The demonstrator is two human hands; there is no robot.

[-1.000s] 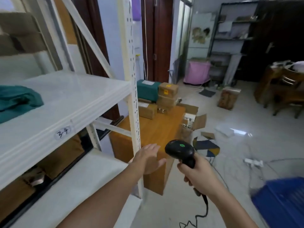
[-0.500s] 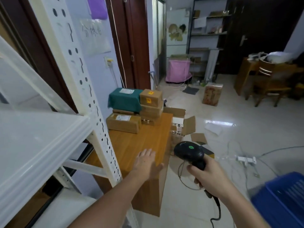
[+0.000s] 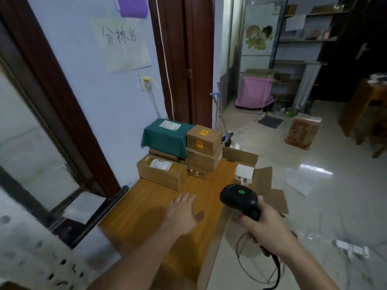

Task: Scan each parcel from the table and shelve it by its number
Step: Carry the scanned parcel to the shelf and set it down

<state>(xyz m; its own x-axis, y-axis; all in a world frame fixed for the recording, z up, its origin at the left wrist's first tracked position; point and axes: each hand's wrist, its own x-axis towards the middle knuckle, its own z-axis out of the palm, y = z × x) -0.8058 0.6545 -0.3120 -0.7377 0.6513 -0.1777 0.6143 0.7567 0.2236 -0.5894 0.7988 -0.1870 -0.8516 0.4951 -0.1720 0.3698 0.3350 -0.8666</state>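
Parcels sit stacked at the far end of the wooden table [image 3: 146, 208], against the lilac wall. Nearest: long brown carton [image 3: 162, 171] with a white shipping label on top, print too small to read. Behind it, a parcel in dark green wrap [image 3: 165, 138], also white-labelled. Beside that, a small carton [image 3: 204, 139] bearing two yellow-orange stickers, set on top of another brown carton [image 3: 202, 161].

Left hand [image 3: 184, 214] hovers over bare tabletop, fingers straight and spread, holding nothing, apart from the parcels. Right hand [image 3: 266, 228] grips the handle of a black barcode scanner [image 3: 239, 198], green dot on its rounded head, cable trailing down.

Wall paper sign [image 3: 123, 43] reads 分拣台 in handwriting. An opened cardboard box [image 3: 257, 178] stands at the table's right edge; glossy tiled floor [image 3: 314, 206] beyond lies mostly open.
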